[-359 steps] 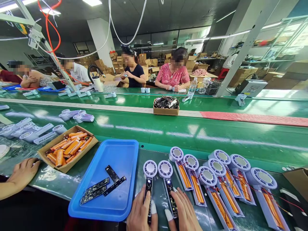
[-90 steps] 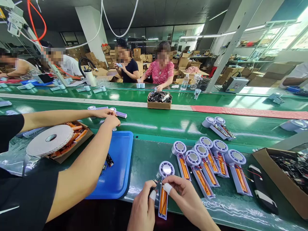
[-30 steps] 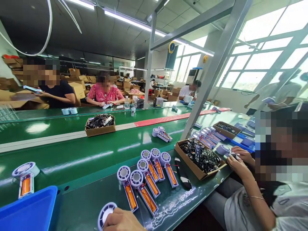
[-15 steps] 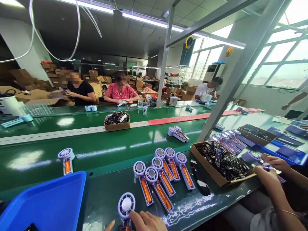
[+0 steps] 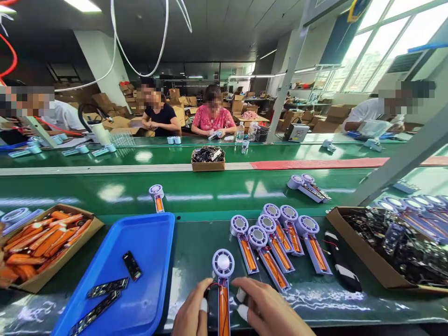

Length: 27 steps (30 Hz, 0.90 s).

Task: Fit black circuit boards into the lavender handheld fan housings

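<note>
A lilac handheld fan [image 5: 223,263] lies face up on the bench in front of me, its handle open on an orange battery [image 5: 223,308] with thin red wires at the neck. My left hand [image 5: 192,308] is along the handle's left side, index fingertip by the wires; whether it touches is unclear. On the other side, my right hand [image 5: 268,305] has its fingers apart, close to the handle and gripping nothing visible. White covers show on fingers of both hands. To the right lie several similar open fans [image 5: 257,236] with orange batteries.
A blue tray [image 5: 140,291] with 3 dark circuit boards [image 5: 132,265] stands left, beside a carton of orange batteries [image 5: 45,240]. At right are a black pouch-like object [image 5: 341,261] and a carton of black parts [image 5: 392,247]. People sit across the green bench.
The view has swung left, bringing the battery carton and the whole tray in sight. Both hands now flank the fan; earlier, my right hand was at its neck and the left barely showed.
</note>
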Each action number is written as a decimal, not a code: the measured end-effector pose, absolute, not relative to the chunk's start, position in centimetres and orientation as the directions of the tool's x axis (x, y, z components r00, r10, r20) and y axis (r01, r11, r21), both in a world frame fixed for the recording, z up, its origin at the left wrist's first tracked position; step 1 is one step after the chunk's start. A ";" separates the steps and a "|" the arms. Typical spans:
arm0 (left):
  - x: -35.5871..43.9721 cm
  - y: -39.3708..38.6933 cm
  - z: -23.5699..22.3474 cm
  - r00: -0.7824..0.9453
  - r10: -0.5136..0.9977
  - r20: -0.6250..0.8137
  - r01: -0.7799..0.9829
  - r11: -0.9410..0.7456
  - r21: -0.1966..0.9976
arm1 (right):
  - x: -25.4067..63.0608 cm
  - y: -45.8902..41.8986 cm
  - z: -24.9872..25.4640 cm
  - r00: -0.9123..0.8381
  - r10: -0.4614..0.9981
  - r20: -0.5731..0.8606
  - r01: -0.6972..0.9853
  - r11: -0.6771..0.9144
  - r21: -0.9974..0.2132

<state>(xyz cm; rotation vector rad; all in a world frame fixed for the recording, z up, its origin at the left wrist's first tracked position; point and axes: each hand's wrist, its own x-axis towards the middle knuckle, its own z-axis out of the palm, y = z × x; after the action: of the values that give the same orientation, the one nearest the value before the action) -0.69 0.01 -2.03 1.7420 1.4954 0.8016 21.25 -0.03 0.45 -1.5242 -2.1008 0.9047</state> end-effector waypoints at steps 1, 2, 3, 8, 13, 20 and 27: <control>-0.7 0.0 -2.0 0.154 0.988 0.015 0.560 -0.099 0.823 | 21.0 -0.1 0.6 -0.326 0.941 -0.091 0.693 0.172 -0.700; -0.7 0.0 -2.1 0.162 0.987 0.012 0.564 -0.102 0.820 | 20.5 -0.1 0.5 -0.319 0.942 -0.107 0.693 0.154 -0.705; -0.9 0.1 -2.3 0.170 0.985 0.005 0.569 -0.103 0.816 | 20.0 -0.1 0.4 -0.316 0.943 -0.103 0.689 0.154 -0.708; -1.8 0.2 -3.6 0.301 0.952 -0.055 0.599 -0.144 0.788 | 18.2 0.5 -0.2 -0.410 0.910 0.056 0.643 0.332 -0.690; -1.2 -0.1 -2.6 0.266 0.960 -0.089 0.759 -0.152 0.633 | 17.9 1.7 -0.5 -0.292 0.935 0.203 0.439 0.320 -0.840; -0.4 -0.4 0.8 0.314 0.929 -0.196 0.924 -0.252 0.289 | 18.0 1.7 -0.6 -0.197 0.977 0.078 0.202 0.119 -0.972; -0.2 -1.0 0.6 0.314 0.937 -0.151 0.838 -0.199 0.507 | 18.1 1.8 0.3 -0.274 0.962 0.019 0.237 0.086 -0.968</control>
<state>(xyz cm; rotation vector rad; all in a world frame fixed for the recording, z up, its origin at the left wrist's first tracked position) -0.23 -1.02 0.60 2.0837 1.5662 0.2594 18.08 1.78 0.29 -1.2088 -1.6252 1.2382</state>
